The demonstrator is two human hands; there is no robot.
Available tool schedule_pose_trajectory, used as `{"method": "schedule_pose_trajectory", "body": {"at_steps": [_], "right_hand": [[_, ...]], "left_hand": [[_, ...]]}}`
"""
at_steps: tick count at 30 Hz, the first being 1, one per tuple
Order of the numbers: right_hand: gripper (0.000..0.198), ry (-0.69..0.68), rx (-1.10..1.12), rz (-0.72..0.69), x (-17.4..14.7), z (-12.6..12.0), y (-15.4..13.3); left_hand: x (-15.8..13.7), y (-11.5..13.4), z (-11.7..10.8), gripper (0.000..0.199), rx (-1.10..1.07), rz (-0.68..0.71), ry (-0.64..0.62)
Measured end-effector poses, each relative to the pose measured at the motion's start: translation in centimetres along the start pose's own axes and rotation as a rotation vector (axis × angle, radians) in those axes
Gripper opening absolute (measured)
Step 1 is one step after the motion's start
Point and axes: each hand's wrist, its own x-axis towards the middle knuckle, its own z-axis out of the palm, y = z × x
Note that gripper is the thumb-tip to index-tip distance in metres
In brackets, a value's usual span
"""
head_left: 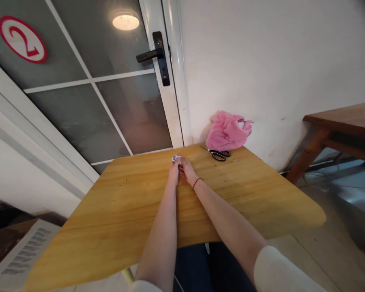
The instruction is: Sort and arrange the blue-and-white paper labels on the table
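Observation:
Both of my hands meet over the far middle of the wooden table (134,211). Between them is a small white piece with blue and dark print (176,158), perhaps paper or a wrapper; its kind is too small to make out. My left hand (173,172) has its fingers closed around it from the left. From the right, my right hand (187,170) presses its closed fingers against the same piece. A red string bracelet (196,183) circles my right wrist. Fingertips and the lower part of the piece are mostly hidden.
Black-handled scissors (219,155) lie right of my hands, partly under a crumpled pink cloth (228,132) against the wall. Beyond the table stands a glazed door (109,109) with a black handle (161,59). Another wooden table (353,119) is at right, a printed box (27,255) at lower left.

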Motion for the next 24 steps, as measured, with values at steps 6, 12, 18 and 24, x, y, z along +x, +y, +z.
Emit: {"method": "schedule_pose_trajectory", "body": {"at_steps": [6,12,18,24], "right_hand": [[0.037,-0.021,-0.114,-0.01,-0.15,0.37,0.38],[0.033,-0.006,-0.221,-0.08,-0.61,0.75,0.45],[0.034,0.023,-0.287,-0.163,-0.57,0.24,0.33],[0.035,0.008,-0.316,-0.159,-0.49,0.25,0.4]], "left_hand": [[-0.04,0.04,-0.35,0.015,0.024,0.111,0.081],[0.2,0.31,-0.83,0.01,-0.012,0.139,0.202],[-0.03,0.45,-0.44,0.012,-0.045,0.078,0.136],[0.34,0.25,-0.73,0.012,-0.039,0.076,0.254]]}}
